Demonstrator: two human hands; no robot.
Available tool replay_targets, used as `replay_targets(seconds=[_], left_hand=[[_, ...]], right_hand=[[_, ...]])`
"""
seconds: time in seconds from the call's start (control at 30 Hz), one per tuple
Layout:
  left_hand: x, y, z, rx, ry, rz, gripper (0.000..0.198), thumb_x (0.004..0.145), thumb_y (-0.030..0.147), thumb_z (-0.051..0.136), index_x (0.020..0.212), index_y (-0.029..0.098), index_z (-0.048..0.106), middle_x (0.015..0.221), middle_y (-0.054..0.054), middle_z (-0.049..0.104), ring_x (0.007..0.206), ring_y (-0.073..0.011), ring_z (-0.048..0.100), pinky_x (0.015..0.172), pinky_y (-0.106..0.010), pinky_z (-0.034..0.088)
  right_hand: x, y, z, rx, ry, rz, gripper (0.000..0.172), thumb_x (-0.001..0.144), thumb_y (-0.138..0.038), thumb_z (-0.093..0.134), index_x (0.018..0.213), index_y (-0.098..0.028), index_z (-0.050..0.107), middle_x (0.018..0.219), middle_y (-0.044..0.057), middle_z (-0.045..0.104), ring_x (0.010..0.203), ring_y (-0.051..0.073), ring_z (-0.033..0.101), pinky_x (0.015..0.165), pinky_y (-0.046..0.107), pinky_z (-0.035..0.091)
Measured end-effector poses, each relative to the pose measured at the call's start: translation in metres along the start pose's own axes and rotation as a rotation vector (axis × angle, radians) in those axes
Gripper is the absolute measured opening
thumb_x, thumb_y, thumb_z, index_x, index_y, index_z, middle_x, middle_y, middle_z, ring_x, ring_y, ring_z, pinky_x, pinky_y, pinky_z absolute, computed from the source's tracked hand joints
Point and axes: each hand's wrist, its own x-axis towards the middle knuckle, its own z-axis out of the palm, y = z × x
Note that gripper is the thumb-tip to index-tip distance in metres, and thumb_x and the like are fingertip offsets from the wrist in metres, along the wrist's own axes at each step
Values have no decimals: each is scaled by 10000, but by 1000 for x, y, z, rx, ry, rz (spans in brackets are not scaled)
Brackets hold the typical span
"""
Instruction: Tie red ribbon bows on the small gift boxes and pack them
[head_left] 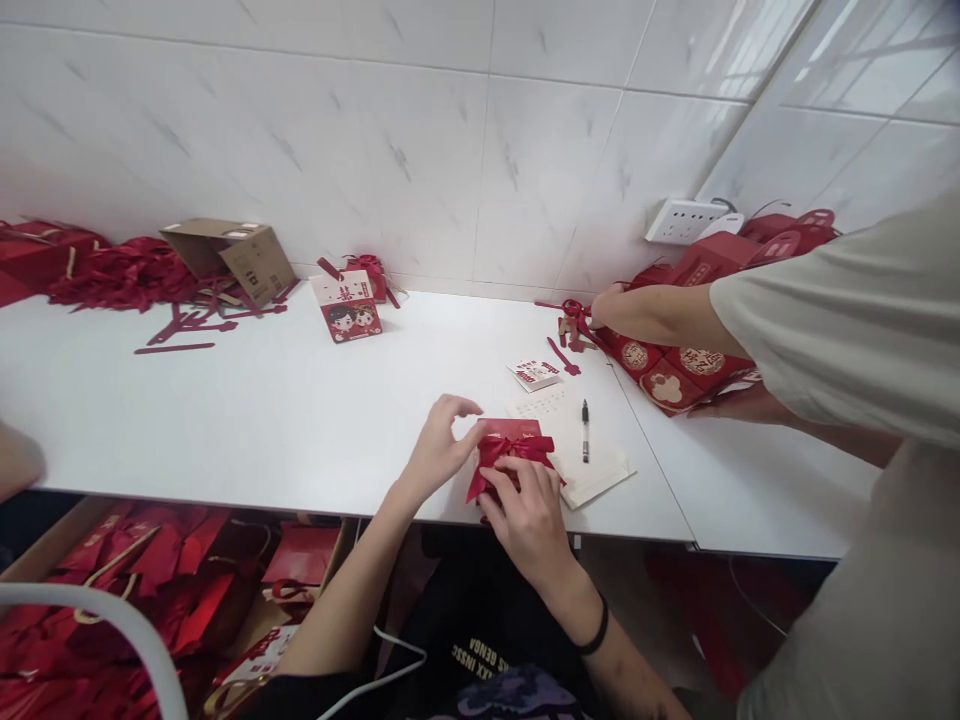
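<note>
A small red gift box [517, 427] tied with a red ribbon bow [514, 447] lies near the table's front edge. At its upper left corner is my left hand [444, 445], thumb and fingers curved apart, with the thumb close to or touching the box. My right hand [531, 515] covers the lower part of the box, its fingers curled over the ribbon; what lies under the palm is hidden. Just right of the box are cream paper sheets [600, 478] with a black-capped pen [586, 432] on them. Behind them lies a white printed card [535, 374].
At right, a co-worker's arms [667, 315] reach round a red patterned gift bag [675, 365]. Along the wall stand a cardboard box [262, 265], a red ribbon heap [127, 275] and a cartoon-printed box [349, 310]. Below the table, a carton [52, 540] holds red bags. A power strip [684, 222] is at the wall.
</note>
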Motion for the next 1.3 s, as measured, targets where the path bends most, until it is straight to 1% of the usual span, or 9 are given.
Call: replay_targets(seconds=[0.1,0.17,0.4,0.8,0.87,0.93,1.07,1.13,1.3], left_hand=[[12,13,-1,129,-263,104,52,787,233,555,763,200,587,922,-39,570,907,-192,516,852,-370,423],[14,14,3,164,-349,103,33,765,216,579,741,200,596,946,-45,578,915,-206,511,843,-383,433],[6,-2,18,40,-242,48,73,769,241,602,706,206,613,986,-45,584,990,-215,498,897,-396,412],[6,-9,21,15,-210,41,55,744,238,639,697,211,647,986,-39,595,985,-206,520,900,-376,415],[6,-8,20,16,-223,42,52,742,235,640,696,211,645,980,-37,591,986,-205,518,904,-373,415],[7,-7,19,15,-244,38,53,746,242,636,702,212,644,983,-37,586,996,-208,515,909,-375,414],[8,-4,17,19,-280,13,69,757,270,621,718,218,645,1009,-47,576,1020,-224,499,923,-402,402],[8,-4,17,20,-290,5,76,758,277,619,716,219,645,1015,-50,575,1021,-228,494,920,-407,403],[9,-4,18,7,-285,-10,86,756,274,612,700,221,651,1020,-48,580,1026,-225,496,922,-404,406]], right_hand=[[-3,2,7,71,90,-4,100,867,-145,531,849,-155,628,847,76,590,804,191,512,749,356,376],[-4,1,8,125,128,2,118,869,-139,527,807,-156,626,793,59,582,767,175,502,743,349,382],[-4,4,4,221,154,-3,141,853,-108,524,785,-181,623,739,33,587,725,159,510,735,353,402],[-3,4,-3,329,160,-98,104,832,-131,545,791,-200,610,715,14,590,710,151,532,772,377,410],[-4,17,-9,346,188,8,92,848,-216,514,846,-203,605,781,42,590,784,184,537,769,381,423],[-5,35,-15,335,225,264,166,857,-313,476,890,-190,581,850,75,582,837,214,532,756,381,436],[-4,66,-20,456,-110,736,341,832,-497,468,693,-192,530,675,34,563,632,175,499,606,304,412],[-2,71,-21,583,-238,806,417,804,-546,482,576,-197,453,545,-7,472,538,141,423,534,272,359],[0,63,-29,742,-249,808,445,751,-568,537,541,-193,420,531,-26,404,531,122,360,507,250,311]])
